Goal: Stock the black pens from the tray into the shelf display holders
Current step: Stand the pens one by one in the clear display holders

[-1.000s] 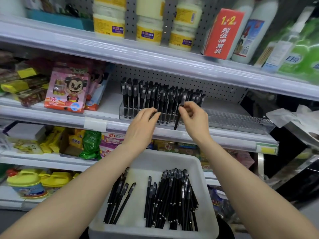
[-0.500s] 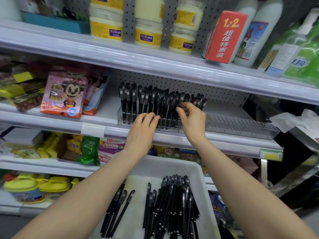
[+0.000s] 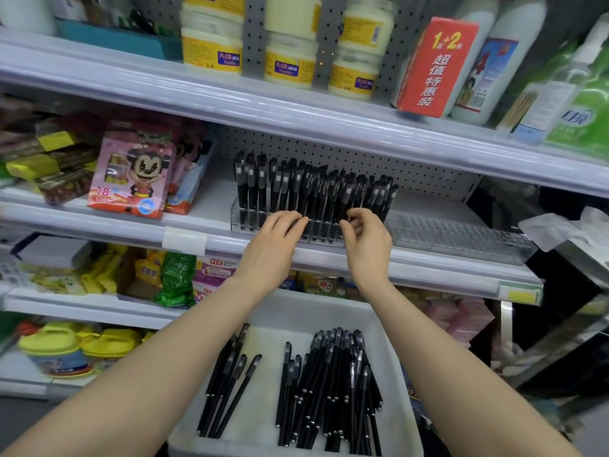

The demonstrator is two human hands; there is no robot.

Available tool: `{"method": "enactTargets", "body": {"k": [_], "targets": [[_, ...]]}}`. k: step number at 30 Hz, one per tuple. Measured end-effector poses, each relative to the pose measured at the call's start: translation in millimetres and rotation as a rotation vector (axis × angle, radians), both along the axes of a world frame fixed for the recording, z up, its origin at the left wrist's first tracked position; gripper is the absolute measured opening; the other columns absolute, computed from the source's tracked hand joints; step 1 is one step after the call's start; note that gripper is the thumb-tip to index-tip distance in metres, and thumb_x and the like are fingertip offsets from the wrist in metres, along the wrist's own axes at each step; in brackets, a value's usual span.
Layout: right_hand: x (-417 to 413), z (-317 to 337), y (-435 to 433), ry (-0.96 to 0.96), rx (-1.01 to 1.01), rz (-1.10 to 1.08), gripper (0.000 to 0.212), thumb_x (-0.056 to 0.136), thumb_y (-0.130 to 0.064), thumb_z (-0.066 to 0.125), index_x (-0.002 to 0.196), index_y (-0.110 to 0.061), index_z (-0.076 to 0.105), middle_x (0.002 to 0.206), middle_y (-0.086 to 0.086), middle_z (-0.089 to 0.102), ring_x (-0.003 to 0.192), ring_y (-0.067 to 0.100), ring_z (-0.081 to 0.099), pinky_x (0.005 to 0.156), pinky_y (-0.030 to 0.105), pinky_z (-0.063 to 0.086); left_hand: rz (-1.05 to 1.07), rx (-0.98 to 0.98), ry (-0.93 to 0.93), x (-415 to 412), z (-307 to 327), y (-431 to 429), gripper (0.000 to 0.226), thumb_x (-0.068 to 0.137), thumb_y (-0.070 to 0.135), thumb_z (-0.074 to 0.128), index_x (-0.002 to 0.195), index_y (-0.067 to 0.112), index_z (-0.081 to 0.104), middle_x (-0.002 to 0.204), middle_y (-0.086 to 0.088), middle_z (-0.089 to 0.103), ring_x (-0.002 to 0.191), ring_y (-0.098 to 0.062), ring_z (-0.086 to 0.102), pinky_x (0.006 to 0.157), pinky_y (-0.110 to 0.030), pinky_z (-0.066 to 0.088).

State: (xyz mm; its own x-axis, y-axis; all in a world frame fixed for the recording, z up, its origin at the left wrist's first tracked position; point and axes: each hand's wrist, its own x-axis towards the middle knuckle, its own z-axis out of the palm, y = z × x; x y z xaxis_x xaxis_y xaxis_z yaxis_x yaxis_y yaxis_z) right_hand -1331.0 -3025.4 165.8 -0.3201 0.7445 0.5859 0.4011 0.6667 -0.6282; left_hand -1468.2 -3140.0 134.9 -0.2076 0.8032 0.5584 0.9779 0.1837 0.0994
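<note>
On the middle shelf (image 3: 296, 255) the change is small but it counts. A second ago my right hand (image 3: 367, 239) held one pen slanted across the front of the clear display holder (image 3: 237, 216). That pen now stands in the row with the other standing pens (image 3: 313, 189), so one more slot is filled. The white tray (image 3: 389, 324) below my arms holds what is left of the job: a thick pile of loose pens (image 3: 329, 384) on its right side and a few on its left, so I judge I am well short of done. A second clear holder (image 3: 461, 237) just to the right has no pens in it. My left hand (image 3: 273, 239) has stayed put, fingers straight and flat against the holder's front, holding nothing. My right hand has sunk a little, with its fingers curled in at the pen barrels, and I cannot tell whether they still pinch one. Of the writing, the red box (image 3: 435, 67) on the top shelf reads "1+2" and "超值特惠装". The pink cartoon pack (image 3: 131, 173) shows "18". A packet (image 3: 214, 263) on the shelf below reads "立白". The jars (image 3: 286, 64) carry yellow labels, and both those and the white print on the pen barrels are too small for me to read.
</note>
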Motion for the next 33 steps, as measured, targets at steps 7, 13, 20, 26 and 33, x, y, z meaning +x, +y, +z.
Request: {"method": "enactTargets", "body": {"k": [7, 13, 20, 26, 33], "targets": [[19, -67, -35, -0.184, -0.032, 0.164, 0.009, 0.094, -0.022, 0.062, 0.101, -0.018, 0.067, 0.088, -0.007, 0.065, 0.078, 0.009, 0.059, 0.071, 0.024, 0.048, 0.007, -0.078, -0.223, 18, -49, -51, 0.028, 0.092, 0.021, 0.06, 0.12, 0.021, 0.061, 0.121, 0.003, 0.058, 0.11, -0.016, 0.053, 0.09, -0.032, 0.05], [28, -119, -59, -0.376, -0.127, 0.247, 0.009, 0.094, -0.023, 0.062, 0.099, -0.018, 0.065, 0.088, -0.005, 0.065, 0.072, 0.009, 0.055, 0.065, 0.025, 0.041, 0.178, -0.776, -0.195, 32, -96, -75, 0.031, 0.088, 0.039, 0.06, 0.108, 0.015, 0.064, 0.114, -0.008, 0.061, 0.105, -0.025, 0.057, 0.086, -0.035, 0.05], [31, -128, -75, -0.485, -0.171, 0.285, 0.016, 0.096, -0.025, 0.059, 0.109, -0.018, 0.066, 0.097, -0.004, 0.067, 0.075, 0.006, 0.056, 0.073, 0.022, 0.047, 0.232, -0.847, -0.233, 35, -106, -73, 0.029, 0.091, 0.032, 0.055, 0.107, 0.01, 0.065, 0.115, -0.011, 0.063, 0.107, -0.026, 0.06, 0.086, -0.033, 0.05], [33, -127, -75, -0.446, -0.333, 0.355, 0.021, 0.093, -0.028, 0.063, 0.112, -0.021, 0.067, 0.093, -0.006, 0.067, 0.076, 0.006, 0.059, 0.073, 0.019, 0.047, 0.256, -0.412, -0.788, 26, -85, -60, 0.015, 0.09, 0.033, 0.062, 0.087, 0.021, 0.071, 0.089, 0.003, 0.071, 0.086, -0.016, 0.065, 0.079, -0.031, 0.054], [22, -114, -77, -0.345, -0.536, 0.443, 0.018, 0.091, -0.031, 0.066, 0.101, -0.016, 0.068, 0.086, -0.002, 0.067, 0.078, 0.01, 0.061, 0.072, 0.025, 0.052, 0.134, -0.034, -0.916, 28, -47, -42, 0.021, 0.089, 0.033, 0.067, 0.106, 0.022, 0.07, 0.095, 0.01, 0.066, 0.091, -0.007, 0.06, 0.084, -0.026, 0.048]]}}
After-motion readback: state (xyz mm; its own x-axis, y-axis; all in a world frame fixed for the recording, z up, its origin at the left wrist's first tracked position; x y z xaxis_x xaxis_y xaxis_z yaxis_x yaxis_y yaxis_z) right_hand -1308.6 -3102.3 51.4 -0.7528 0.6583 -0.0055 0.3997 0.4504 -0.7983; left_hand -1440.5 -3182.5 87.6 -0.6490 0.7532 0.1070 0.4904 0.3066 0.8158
